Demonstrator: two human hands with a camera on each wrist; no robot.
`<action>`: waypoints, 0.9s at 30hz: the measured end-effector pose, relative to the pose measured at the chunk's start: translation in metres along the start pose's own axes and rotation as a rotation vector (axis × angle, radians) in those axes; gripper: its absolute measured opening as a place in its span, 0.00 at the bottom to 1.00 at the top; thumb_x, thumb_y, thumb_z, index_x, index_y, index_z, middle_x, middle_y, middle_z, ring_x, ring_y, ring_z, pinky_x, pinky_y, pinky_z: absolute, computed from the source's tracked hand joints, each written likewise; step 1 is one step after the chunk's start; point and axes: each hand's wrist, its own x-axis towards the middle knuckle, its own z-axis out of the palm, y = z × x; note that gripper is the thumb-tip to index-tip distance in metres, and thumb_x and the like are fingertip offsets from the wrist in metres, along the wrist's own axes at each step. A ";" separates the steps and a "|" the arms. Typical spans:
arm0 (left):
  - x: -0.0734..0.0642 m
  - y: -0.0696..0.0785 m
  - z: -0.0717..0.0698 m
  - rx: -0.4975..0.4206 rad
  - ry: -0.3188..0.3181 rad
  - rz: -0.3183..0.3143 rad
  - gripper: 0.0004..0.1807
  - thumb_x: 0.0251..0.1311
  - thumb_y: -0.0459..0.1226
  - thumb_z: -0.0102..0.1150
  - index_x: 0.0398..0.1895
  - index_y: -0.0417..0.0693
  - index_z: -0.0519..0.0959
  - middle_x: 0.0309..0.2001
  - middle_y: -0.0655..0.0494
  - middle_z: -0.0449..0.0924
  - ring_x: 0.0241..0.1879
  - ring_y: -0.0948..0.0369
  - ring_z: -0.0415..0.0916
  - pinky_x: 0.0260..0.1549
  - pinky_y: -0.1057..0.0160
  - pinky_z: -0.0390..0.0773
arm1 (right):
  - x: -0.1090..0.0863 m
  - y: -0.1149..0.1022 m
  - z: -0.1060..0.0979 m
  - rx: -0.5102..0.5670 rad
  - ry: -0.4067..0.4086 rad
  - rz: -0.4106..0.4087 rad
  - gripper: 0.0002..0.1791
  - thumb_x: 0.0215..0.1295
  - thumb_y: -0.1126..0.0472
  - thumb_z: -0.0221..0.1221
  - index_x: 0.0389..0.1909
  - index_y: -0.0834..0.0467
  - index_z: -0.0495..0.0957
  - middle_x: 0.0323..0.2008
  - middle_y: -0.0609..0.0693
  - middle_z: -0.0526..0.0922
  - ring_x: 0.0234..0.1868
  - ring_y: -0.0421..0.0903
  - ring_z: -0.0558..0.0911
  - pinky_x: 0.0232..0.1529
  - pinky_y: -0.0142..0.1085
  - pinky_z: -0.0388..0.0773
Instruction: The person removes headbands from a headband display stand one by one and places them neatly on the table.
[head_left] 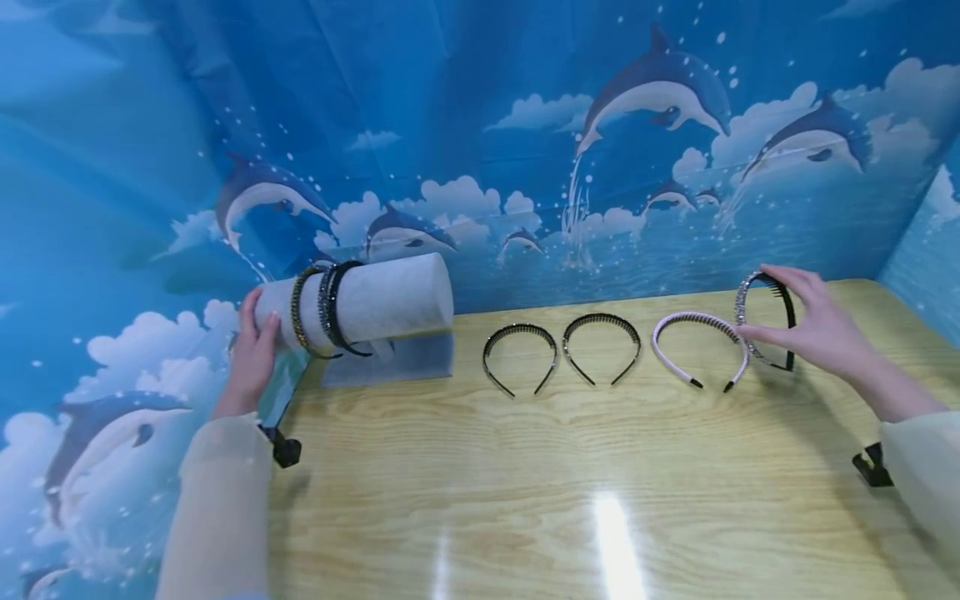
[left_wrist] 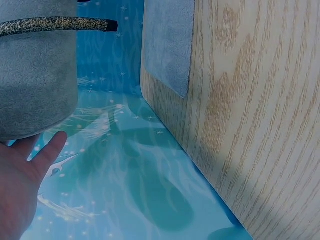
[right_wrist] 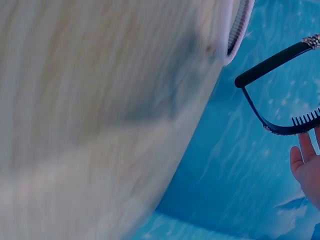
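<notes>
My left hand (head_left: 249, 360) grips the left end of a grey plush cylinder stand (head_left: 401, 293), with thumb and fingers at its rim. Round the stand sit a gold-flecked black headband (head_left: 297, 315), a dark glittery headband (head_left: 324, 304) and a black headband (head_left: 335, 308). On the far right, my right hand (head_left: 825, 329) holds a rhinestone headband (head_left: 742, 302) upright between thumb and fingers. Its inner comb teeth show in the right wrist view. Just left of it lies a pale lilac headband (head_left: 697, 317). Two black toothed headbands (head_left: 517, 327) lie further left.
The wood-grain table (head_left: 525, 500) has a dolphin-print backdrop (head_left: 480, 125) behind it and at its sides. Under the cylinder is the stand's flat grey base (head_left: 408, 360). Black clamps sit at the left edge (head_left: 285, 450) and right edge (head_left: 872, 467).
</notes>
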 end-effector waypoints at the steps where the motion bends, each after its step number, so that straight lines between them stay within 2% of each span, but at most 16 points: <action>1: 0.000 0.000 0.000 0.002 -0.001 0.002 0.34 0.71 0.62 0.30 0.76 0.77 0.35 0.77 0.44 0.38 0.72 0.38 0.38 0.64 0.31 0.41 | -0.001 0.005 -0.002 -0.002 0.003 0.004 0.56 0.56 0.50 0.70 0.78 0.53 0.43 0.73 0.70 0.41 0.68 0.76 0.44 0.50 0.77 0.49; 9: -0.005 -0.001 0.000 -0.002 0.019 0.007 0.34 0.72 0.60 0.30 0.77 0.72 0.36 0.76 0.42 0.41 0.72 0.37 0.40 0.64 0.31 0.41 | -0.007 0.035 -0.011 -0.054 0.028 0.068 0.56 0.59 0.47 0.68 0.77 0.56 0.42 0.72 0.73 0.39 0.69 0.76 0.41 0.51 0.77 0.47; 17: -0.002 0.000 -0.002 0.004 0.017 0.009 0.34 0.72 0.60 0.30 0.77 0.73 0.36 0.76 0.43 0.42 0.71 0.37 0.40 0.64 0.31 0.42 | -0.006 0.065 -0.015 -0.148 0.025 0.082 0.55 0.58 0.45 0.67 0.75 0.64 0.47 0.68 0.79 0.47 0.65 0.79 0.46 0.52 0.75 0.48; 22: 0.000 0.001 -0.003 0.001 0.013 0.012 0.34 0.72 0.61 0.30 0.77 0.74 0.36 0.76 0.43 0.41 0.71 0.37 0.40 0.64 0.32 0.41 | -0.004 0.079 -0.013 -0.206 -0.025 0.084 0.54 0.56 0.42 0.68 0.73 0.65 0.51 0.65 0.81 0.49 0.62 0.82 0.48 0.51 0.76 0.46; 27: 0.000 0.002 -0.002 -0.002 0.000 0.022 0.34 0.71 0.61 0.30 0.77 0.74 0.35 0.76 0.43 0.41 0.72 0.37 0.39 0.64 0.32 0.41 | -0.002 0.087 -0.010 -0.258 -0.127 0.086 0.55 0.55 0.38 0.67 0.73 0.64 0.53 0.62 0.82 0.51 0.59 0.83 0.50 0.50 0.77 0.47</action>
